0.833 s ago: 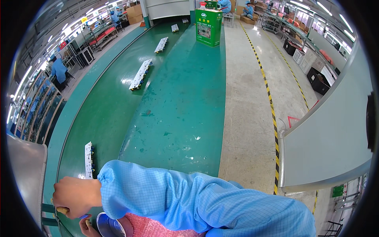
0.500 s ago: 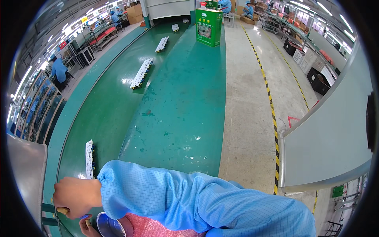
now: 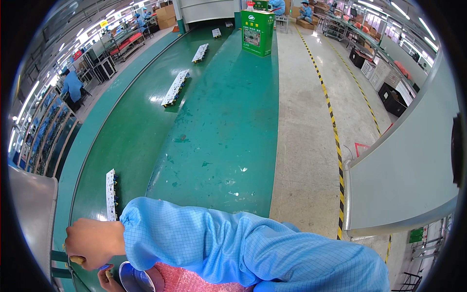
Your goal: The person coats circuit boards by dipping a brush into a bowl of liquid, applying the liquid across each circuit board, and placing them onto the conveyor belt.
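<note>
My right hand reaches across to the far left, its sleeve stretched over the lower part of the view. Its fingers are curled closed, and a yellowish finger cot covers one tip. What it grips is hidden. Just below, my left hand shows only in part at the lower edge, its fingers bent beside a small blue piece. Whatever it holds cannot be made out. Right of it stands a round metal container next to pink bubble wrap. A white circuit board lies just beyond my right hand.
More white boards sit in a line along the green belt. A green tin stands at the far end of the green surface. Grey metal panels flank right and left. People in blue work at distant benches.
The boards on the belt have shifted slightly away from me. Both my hands stay almost in the same place.
</note>
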`<state>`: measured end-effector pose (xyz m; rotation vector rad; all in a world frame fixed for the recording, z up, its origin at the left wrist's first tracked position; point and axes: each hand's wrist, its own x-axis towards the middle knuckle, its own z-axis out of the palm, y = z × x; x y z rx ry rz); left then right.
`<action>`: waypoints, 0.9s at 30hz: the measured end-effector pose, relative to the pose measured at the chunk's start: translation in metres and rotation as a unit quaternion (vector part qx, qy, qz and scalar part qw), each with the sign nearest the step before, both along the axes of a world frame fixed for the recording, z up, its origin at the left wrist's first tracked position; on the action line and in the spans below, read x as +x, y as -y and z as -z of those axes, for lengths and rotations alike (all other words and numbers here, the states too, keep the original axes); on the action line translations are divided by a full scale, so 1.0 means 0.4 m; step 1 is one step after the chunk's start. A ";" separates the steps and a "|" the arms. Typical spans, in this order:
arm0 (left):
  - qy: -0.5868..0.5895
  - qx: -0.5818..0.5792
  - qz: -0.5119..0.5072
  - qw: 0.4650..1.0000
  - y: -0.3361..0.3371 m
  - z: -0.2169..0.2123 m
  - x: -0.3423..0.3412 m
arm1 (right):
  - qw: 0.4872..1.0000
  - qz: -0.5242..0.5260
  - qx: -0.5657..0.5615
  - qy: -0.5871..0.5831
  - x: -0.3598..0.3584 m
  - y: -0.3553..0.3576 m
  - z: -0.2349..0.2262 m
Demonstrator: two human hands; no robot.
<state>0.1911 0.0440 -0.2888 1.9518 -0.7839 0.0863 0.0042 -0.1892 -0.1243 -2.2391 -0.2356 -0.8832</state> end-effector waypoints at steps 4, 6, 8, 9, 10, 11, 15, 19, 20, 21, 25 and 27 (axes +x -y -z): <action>0.000 -0.003 0.001 1.000 0.000 0.009 0.005 | 1.000 0.003 0.015 0.005 0.001 -0.004 0.005; 0.001 -0.004 0.001 1.000 0.003 0.012 0.006 | 1.000 0.010 0.017 0.017 0.003 -0.004 0.007; 0.002 -0.006 0.001 1.000 0.000 0.013 0.008 | 1.000 -0.006 0.007 -0.012 0.004 -0.002 0.003; 0.002 -0.007 0.001 1.000 -0.002 0.015 0.009 | 1.000 -0.005 0.007 -0.011 0.007 -0.004 0.005; 0.001 -0.006 0.001 1.000 -0.001 0.012 0.009 | 1.000 -0.006 0.010 -0.011 0.009 -0.006 0.007; 0.001 -0.006 0.000 1.000 -0.004 0.012 0.011 | 1.000 -0.007 0.013 -0.011 0.012 -0.008 0.009; -0.002 0.001 -0.007 1.000 -0.002 0.019 0.012 | 1.000 -0.001 0.003 -0.013 0.022 -0.008 0.020; 0.006 -0.016 -0.007 1.000 -0.009 0.035 0.032 | 1.000 -0.005 0.006 -0.007 0.024 -0.010 0.018; 0.014 -0.020 -0.005 1.000 -0.013 0.039 0.040 | 1.000 -0.003 0.005 -0.005 0.026 -0.011 0.019; 0.022 -0.024 -0.002 0.999 -0.010 0.038 0.039 | 1.000 -0.003 0.005 -0.005 0.025 -0.011 0.019; -0.005 -0.024 -0.003 1.000 0.001 0.026 0.019 | 1.000 -0.001 0.004 0.007 0.030 -0.009 0.025; 0.011 -0.032 0.003 0.999 0.006 0.019 0.009 | 1.000 0.000 -0.002 0.005 0.034 -0.010 0.027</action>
